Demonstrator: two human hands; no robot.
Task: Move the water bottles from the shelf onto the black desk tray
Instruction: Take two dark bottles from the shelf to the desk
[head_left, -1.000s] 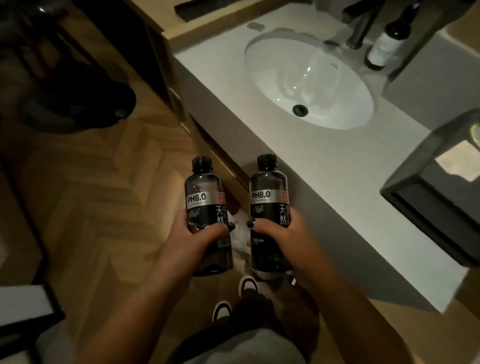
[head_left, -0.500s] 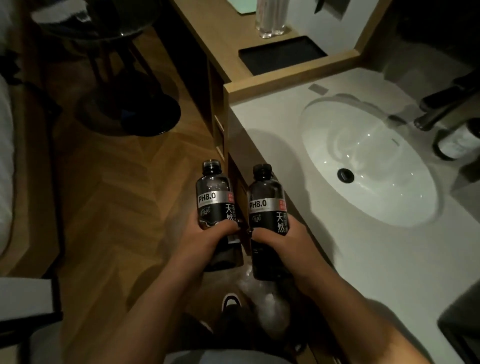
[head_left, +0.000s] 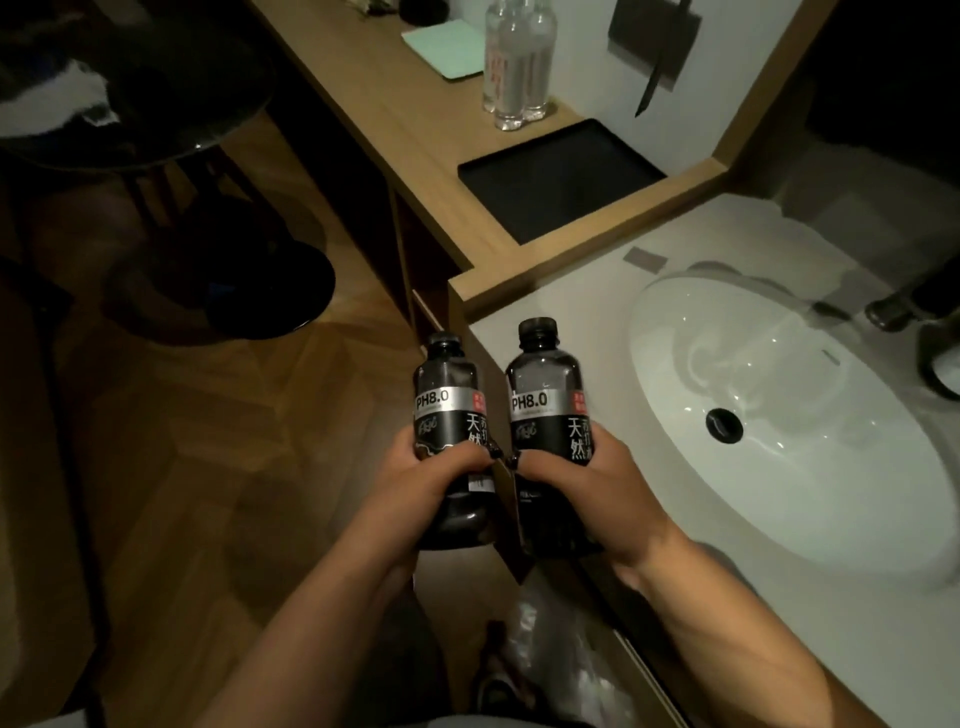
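Two dark bottles, one (head_left: 445, 415) gripped in left hand (head_left: 415, 483), one (head_left: 549, 415) in right hand (head_left: 597, 493), now nearer black tray (head_left: 561, 179) than a moment ago.

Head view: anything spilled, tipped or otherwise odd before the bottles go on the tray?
Nothing stands out. Both dark bottles are upright and capped, one in the left hand and one in the right hand. The black tray lies flat and bare on the desk, with clear bottles standing just behind it. No spill shows.
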